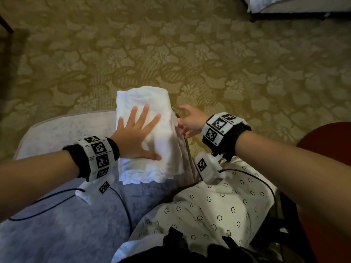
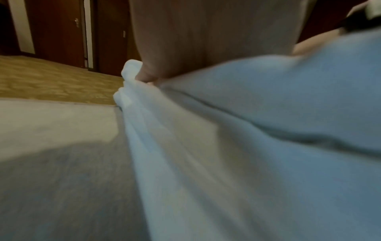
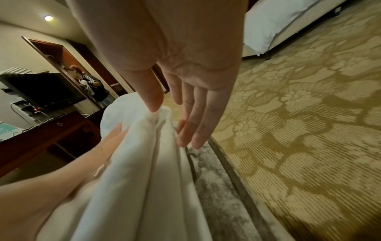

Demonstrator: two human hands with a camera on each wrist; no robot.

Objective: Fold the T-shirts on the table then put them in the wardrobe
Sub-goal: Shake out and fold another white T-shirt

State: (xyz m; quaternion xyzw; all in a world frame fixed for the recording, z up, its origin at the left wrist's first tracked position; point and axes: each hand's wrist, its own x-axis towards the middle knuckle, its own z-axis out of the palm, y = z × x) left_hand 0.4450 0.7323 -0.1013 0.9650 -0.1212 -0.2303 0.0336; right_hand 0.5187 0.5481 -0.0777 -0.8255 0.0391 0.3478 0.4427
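A folded white T-shirt lies on the grey table near its right edge, its far end hanging past the rim. My left hand presses flat on top of it, fingers spread and straight. My right hand is at the shirt's right side, fingers straight; its thumb touches the folded layers while the other fingers hover just beside the cloth. In the left wrist view the palm rests on the white fabric, blurred.
Patterned gold carpet surrounds the table. A bed stands at the far right. A dark desk with a TV is to the left, and another person stands by a wooden doorway. A red chair is at my right.
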